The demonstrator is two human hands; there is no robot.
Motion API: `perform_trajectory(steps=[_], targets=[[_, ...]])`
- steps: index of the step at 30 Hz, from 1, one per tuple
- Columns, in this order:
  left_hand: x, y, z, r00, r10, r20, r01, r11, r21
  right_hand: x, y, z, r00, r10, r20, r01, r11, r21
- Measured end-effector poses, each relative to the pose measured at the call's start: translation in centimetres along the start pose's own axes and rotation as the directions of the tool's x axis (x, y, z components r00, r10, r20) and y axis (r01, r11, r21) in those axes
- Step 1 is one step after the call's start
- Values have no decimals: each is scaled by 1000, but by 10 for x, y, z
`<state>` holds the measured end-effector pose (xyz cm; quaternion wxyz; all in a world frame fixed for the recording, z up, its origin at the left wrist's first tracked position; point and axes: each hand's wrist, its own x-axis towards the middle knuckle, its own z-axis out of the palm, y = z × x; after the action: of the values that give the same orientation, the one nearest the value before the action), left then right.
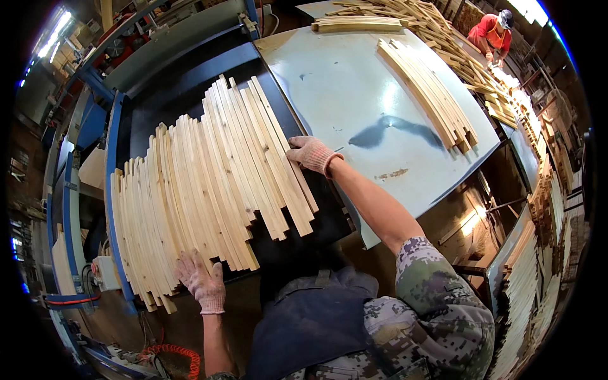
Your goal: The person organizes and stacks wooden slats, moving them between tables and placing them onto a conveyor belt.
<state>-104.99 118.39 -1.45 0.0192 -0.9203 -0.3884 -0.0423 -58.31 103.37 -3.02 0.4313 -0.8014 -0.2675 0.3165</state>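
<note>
Many pale wooden strips [196, 183] lie side by side on a black conveyor belt [218, 71], their ends uneven. My left hand [202, 282], in a pinkish knit glove, rests with fingers spread against the near ends of the strips at the lower left. The right edge of the row is touched by my right hand [310, 156], gloved the same way. Its fingers reach over the side of the outermost strip without wrapping round it, and the underside of that hand is hidden.
To the right of the belt stands a pale metal table [329, 82] bearing a small batch of strips [427, 95]. Behind it is a loose heap of strips [437, 35], where a person in red [491, 37] works. A blue machine frame [114, 190] borders the belt's left side.
</note>
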Motion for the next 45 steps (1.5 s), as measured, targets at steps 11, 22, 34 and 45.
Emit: perform_trajectory(steps=[11,22,34,45], targets=[[3,1,-1,999,17,-32,-17,1000,2,-8,-9,-5,1000,23,15,-22,997,-71],[29,20,-33,978,-174,-117,61,771,-634,-25,20,-20,980,-68,-189,127,939,321],[67,174,-32,999,21,34,25,316,-948,-65,22,-59,981,-8,-193,82,922,379],[69,180,-12,972,43,-231,-201,666,-719,-51,13,-34,990,-80,112,-17,736,676]])
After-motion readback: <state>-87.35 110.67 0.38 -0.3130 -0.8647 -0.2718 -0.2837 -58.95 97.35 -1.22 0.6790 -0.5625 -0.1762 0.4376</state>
